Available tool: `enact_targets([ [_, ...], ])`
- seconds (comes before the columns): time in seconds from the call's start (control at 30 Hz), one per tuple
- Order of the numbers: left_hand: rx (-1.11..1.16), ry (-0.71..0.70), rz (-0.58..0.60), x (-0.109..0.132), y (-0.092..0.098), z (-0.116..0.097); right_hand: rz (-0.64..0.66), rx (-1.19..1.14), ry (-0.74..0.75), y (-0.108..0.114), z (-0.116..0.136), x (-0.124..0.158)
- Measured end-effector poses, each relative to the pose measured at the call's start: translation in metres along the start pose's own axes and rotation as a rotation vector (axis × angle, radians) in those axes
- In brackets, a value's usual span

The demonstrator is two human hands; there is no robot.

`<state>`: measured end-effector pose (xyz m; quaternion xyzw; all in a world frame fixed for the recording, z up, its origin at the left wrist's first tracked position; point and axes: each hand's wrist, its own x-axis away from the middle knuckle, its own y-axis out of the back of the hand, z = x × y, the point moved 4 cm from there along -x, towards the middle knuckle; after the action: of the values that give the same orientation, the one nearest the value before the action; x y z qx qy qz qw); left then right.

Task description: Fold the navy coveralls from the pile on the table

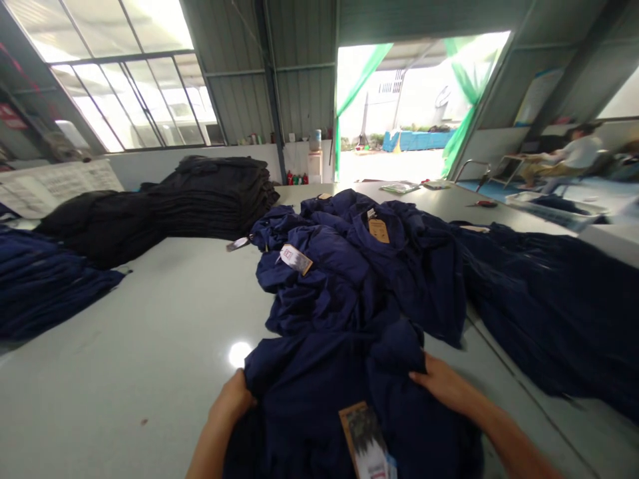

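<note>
A navy blue garment (319, 379) lies at the near edge of the table, with a printed hang tag (367, 439) on its front. My left hand (234, 397) grips its left edge, the fingers partly hidden behind the cloth. On the opposite side my right hand (444, 382) is closed on the fabric, thumb on top. Just beyond spreads a rumpled heap of navy garments (324, 286), carrying a white-and-brown tag (296, 259) and a brown card tag (379, 231).
Folded black garments (214, 196) are stacked at the back left, near a navy pile (44, 286). More navy clothing (554, 299) covers the right side of the pale table (150, 372). A seated person (574, 156) is far right. Scissors (483, 203) lie at the back.
</note>
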<state>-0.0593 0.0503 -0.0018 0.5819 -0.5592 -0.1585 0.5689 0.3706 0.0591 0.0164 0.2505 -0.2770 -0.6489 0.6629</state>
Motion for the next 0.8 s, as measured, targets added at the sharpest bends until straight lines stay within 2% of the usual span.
enact_targets([
  [0.1, -0.017, 0.113, -0.053, -0.011, 0.037, 0.045, 0.207, -0.099, 0.023, -0.057, 0.058, -0.002],
  [0.17, -0.03, 0.229, -0.119, -0.018, 0.066, 0.075, 0.265, -0.197, 0.05, -0.097, 0.092, -0.003],
  [0.2, -0.042, 0.293, -0.176, -0.022, 0.081, 0.088, 0.286, -0.256, 0.067, -0.116, 0.107, -0.002],
  [0.27, -0.084, 0.409, -0.364, -0.027, 0.11, 0.11, 0.326, -0.342, 0.102, -0.15, 0.132, 0.001],
  [0.33, -0.131, 0.442, -0.575, -0.029, 0.132, 0.121, 0.39, -0.242, 0.099, -0.171, 0.149, 0.007],
  [0.4, -0.154, 0.402, -0.676, -0.032, 0.139, 0.122, 0.463, 0.092, 0.021, -0.175, 0.159, 0.013],
  [0.43, -0.149, 0.377, -0.65, -0.034, 0.137, 0.121, 0.487, 0.3, -0.036, -0.17, 0.163, 0.015],
  [0.5, -0.122, 0.353, -0.51, -0.037, 0.123, 0.116, 0.481, 0.606, -0.1, -0.154, 0.178, 0.014],
  [0.53, -0.104, 0.358, -0.424, -0.038, 0.112, 0.114, 0.455, 0.669, -0.074, -0.148, 0.191, 0.009],
  [0.6, -0.07, 0.385, -0.282, -0.037, 0.089, 0.11, 0.406, 0.661, 0.106, -0.148, 0.221, -0.004],
  [0.7, -0.039, 0.386, -0.149, -0.034, 0.056, 0.108, 0.435, 0.512, 0.517, -0.181, 0.258, -0.026],
  [0.73, -0.035, 0.357, -0.117, -0.035, 0.046, 0.109, 0.471, 0.493, 0.591, -0.196, 0.262, -0.032],
  [0.8, -0.038, 0.282, -0.076, -0.04, 0.033, 0.111, 0.564, 0.512, 0.612, -0.227, 0.258, -0.039],
])
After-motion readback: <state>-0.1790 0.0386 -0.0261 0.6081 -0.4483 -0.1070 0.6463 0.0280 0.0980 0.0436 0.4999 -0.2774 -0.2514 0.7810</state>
